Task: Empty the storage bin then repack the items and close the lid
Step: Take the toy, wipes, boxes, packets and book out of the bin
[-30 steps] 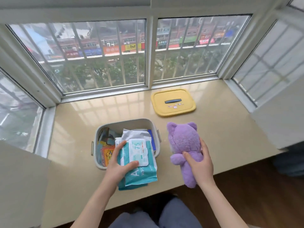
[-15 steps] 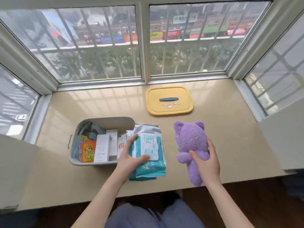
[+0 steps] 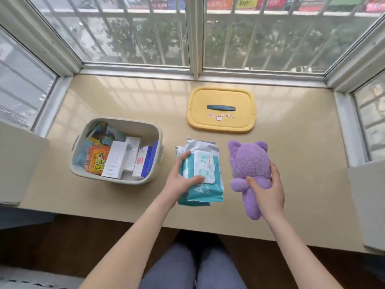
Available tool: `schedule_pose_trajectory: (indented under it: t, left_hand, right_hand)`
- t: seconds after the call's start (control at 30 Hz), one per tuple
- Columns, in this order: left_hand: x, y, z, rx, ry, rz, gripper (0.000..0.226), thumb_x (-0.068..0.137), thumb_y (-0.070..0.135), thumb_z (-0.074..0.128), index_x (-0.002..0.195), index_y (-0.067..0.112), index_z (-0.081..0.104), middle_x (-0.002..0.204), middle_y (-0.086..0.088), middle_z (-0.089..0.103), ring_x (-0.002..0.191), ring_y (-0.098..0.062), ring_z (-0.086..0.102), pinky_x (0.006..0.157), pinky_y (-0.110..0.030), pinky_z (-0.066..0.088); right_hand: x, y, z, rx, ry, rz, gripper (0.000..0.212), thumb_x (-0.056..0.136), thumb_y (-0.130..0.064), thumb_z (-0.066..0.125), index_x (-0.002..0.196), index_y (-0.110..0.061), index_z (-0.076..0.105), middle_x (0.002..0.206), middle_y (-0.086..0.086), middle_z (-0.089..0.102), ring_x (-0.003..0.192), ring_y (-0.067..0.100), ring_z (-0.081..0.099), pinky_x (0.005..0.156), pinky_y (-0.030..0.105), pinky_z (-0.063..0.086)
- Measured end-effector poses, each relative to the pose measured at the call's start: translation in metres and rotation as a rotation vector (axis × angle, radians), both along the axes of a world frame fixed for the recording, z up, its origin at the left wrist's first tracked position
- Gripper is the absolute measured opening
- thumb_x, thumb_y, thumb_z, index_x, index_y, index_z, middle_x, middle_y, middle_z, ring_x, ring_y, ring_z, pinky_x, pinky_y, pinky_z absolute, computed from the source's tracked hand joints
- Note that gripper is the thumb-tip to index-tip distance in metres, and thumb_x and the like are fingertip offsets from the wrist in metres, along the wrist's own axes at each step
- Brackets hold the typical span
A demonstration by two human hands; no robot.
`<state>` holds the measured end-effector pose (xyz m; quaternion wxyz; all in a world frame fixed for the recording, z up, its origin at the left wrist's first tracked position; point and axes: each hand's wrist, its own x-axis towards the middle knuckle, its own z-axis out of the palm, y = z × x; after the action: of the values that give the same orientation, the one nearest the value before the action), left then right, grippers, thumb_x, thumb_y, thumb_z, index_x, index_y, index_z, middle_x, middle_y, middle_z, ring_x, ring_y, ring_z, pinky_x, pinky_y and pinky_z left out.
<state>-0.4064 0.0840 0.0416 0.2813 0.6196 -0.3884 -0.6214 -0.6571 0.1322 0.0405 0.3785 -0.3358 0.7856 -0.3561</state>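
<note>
The grey storage bin [image 3: 154, 130] stands open on the sill at the left, holding several boxes and packets, among them an orange snack packet [image 3: 98, 161] and a white box [image 3: 115, 159]. Its yellow lid [image 3: 220, 99] lies flat near the window, handle up. My left hand [image 3: 181, 180] grips a teal pack of wet wipes [image 3: 206, 188] just right of the bin, thumb on top; at least one more pack lies under it. My right hand [image 3: 268, 192] holds a purple plush bear [image 3: 249, 159] around its body, face down, right of the wipes.
The beige sill [image 3: 125, 97] is bounded by window frames at the back and both sides. Its front edge runs just behind my knees [image 3: 193, 265]. White wall blocks [image 3: 18, 163] flank the sill at the left and right.
My left hand has carried the wipes pack rightward out of the bin and down beside it. The right hand and bear have stayed put. The camera has tilted down.
</note>
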Motion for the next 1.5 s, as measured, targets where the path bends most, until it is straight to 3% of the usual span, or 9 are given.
schedule_pose_trajectory:
  t: [0.17,0.53,0.63,0.77,0.97,1.1,1.2,1.3,1.5]
  left_hand:
    - [-0.016,-0.034,-0.055,0.041,-0.014,-0.005,0.084,0.06,0.026,0.087,0.124,0.062,0.045,0.125,0.015,0.052,0.106,-0.009,0.063,0.074,-0.025,0.057]
    - [-0.042,-0.094,-0.173,0.087,0.038,-0.083,0.09,0.057,0.021,0.087,0.128,0.059,0.046,0.131,0.009,0.054,0.109,-0.015,0.063,0.086,-0.037,0.058]
    - [-0.042,-0.099,-0.185,0.073,0.055,-0.098,0.089,0.057,0.017,0.087,0.127,0.056,0.05,0.132,0.009,0.053,0.109,-0.013,0.063,0.08,-0.03,0.058]
    - [-0.04,-0.1,-0.194,0.067,0.068,-0.098,0.088,0.058,0.014,0.086,0.128,0.053,0.05,0.134,0.006,0.052,0.113,-0.017,0.062,0.088,-0.039,0.057]
    - [-0.027,-0.096,-0.191,0.067,-0.074,-0.08,0.084,0.061,0.02,0.08,0.126,0.06,0.047,0.135,0.002,0.049,0.116,-0.009,0.055,0.095,-0.04,0.053]
    - [-0.028,-0.089,-0.189,-0.001,-0.208,-0.117,0.081,0.067,0.026,0.079,0.13,0.061,0.041,0.135,0.009,0.036,0.118,0.006,0.042,0.101,-0.024,0.041]
    - [-0.037,-0.087,-0.192,-0.05,-0.273,-0.102,0.081,0.071,0.029,0.084,0.134,0.055,0.039,0.133,0.013,0.034,0.114,0.015,0.039,0.083,0.001,0.032]
    - [-0.041,-0.083,-0.197,-0.095,-0.316,-0.049,0.084,0.068,0.031,0.086,0.138,0.049,0.042,0.132,0.014,0.039,0.106,0.03,0.035,0.087,-0.005,0.032]
    - [-0.026,-0.084,-0.198,-0.068,-0.282,-0.018,0.078,0.073,0.028,0.083,0.138,0.047,0.043,0.134,0.014,0.05,0.122,-0.004,0.05,0.105,-0.04,0.045]
  right_hand:
    - [-0.023,-0.031,-0.053,0.045,0.035,-0.046,0.073,0.076,-0.041,0.071,0.138,-0.055,0.033,0.131,-0.019,0.054,0.114,0.013,0.058,0.089,0.036,0.049]
    - [-0.037,-0.065,-0.174,0.094,0.233,-0.136,0.084,0.069,-0.06,0.062,0.14,-0.064,0.017,0.108,-0.015,0.037,0.111,0.023,0.055,0.082,0.038,0.046]
    - [-0.032,-0.065,-0.192,0.092,0.251,-0.122,0.085,0.073,-0.053,0.069,0.141,-0.062,0.019,0.112,-0.015,0.037,0.114,0.024,0.055,0.087,0.038,0.047]
    - [-0.03,-0.066,-0.204,0.036,0.282,-0.146,0.087,0.075,-0.043,0.075,0.144,-0.054,0.022,0.115,-0.014,0.037,0.118,0.025,0.052,0.094,0.039,0.046]
    - [-0.024,-0.076,-0.203,0.194,0.527,-0.135,0.092,0.075,-0.05,0.072,0.15,-0.041,0.021,0.134,0.014,0.041,0.112,0.04,0.045,0.096,0.048,0.039]
    - [-0.024,-0.075,-0.198,0.071,0.632,-0.017,0.089,0.075,-0.039,0.076,0.151,-0.029,0.032,0.142,0.019,0.038,0.123,0.039,0.044,0.1,0.05,0.04]
    - [-0.027,-0.075,-0.201,-0.006,0.541,0.021,0.086,0.077,-0.03,0.077,0.151,-0.031,0.032,0.146,0.02,0.031,0.129,0.039,0.04,0.104,0.047,0.04]
    - [-0.027,-0.08,-0.205,-0.02,0.529,-0.001,0.086,0.078,-0.028,0.077,0.151,-0.032,0.032,0.146,0.019,0.031,0.127,0.038,0.041,0.105,0.044,0.038]
    - [-0.022,-0.088,-0.206,-0.053,0.5,0.015,0.084,0.077,-0.028,0.077,0.15,-0.031,0.035,0.143,0.019,0.032,0.126,0.037,0.041,0.107,0.044,0.037]
